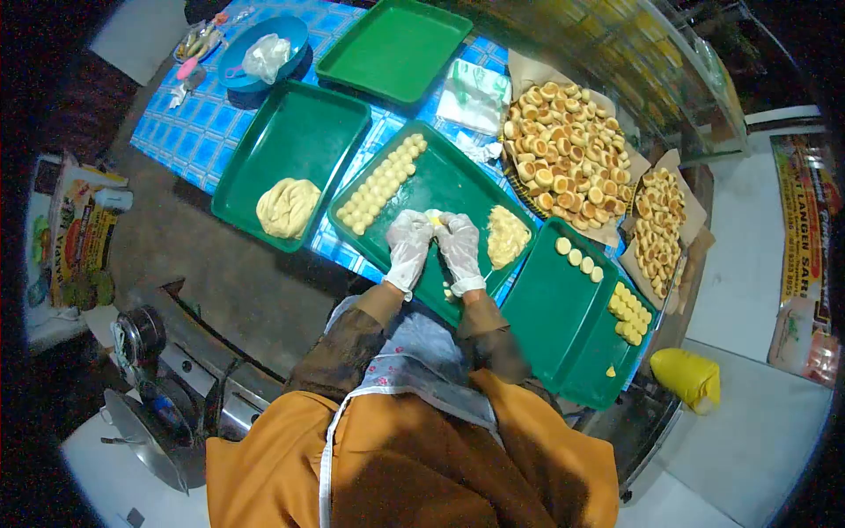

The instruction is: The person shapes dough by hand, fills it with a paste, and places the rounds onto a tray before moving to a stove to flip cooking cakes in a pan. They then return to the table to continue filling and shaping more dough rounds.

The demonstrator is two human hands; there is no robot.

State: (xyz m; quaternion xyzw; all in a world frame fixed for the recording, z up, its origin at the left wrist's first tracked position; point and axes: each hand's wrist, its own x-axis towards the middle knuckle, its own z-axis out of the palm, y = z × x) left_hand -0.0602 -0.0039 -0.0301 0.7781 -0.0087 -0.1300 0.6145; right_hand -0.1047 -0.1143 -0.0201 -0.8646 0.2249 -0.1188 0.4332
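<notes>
Both my hands wear thin clear gloves and meet over the middle green tray point(447, 172). Between the fingertips of my left hand point(408, 247) and my right hand point(460, 250) is a small piece of dough point(433, 216) with some yellow showing. Both hands are closed around it, and the fingers hide most of it. To the left of them, small round dough balls point(380, 187) sit in close rows. A loose pale dough mass point(508, 238) lies at the tray's right end. A few crumbs point(449, 291) are beside my right wrist.
At left, a green tray point(295, 123) bears a large dough lump point(288, 209). The right tray point(544, 308) holds flat rounds point(581, 261) and yellow pieces point(628, 314). Behind are browned buns point(568, 150), another green tray point(396, 48) and a blue basin point(295, 40). A pan point(145, 436) stands lower left.
</notes>
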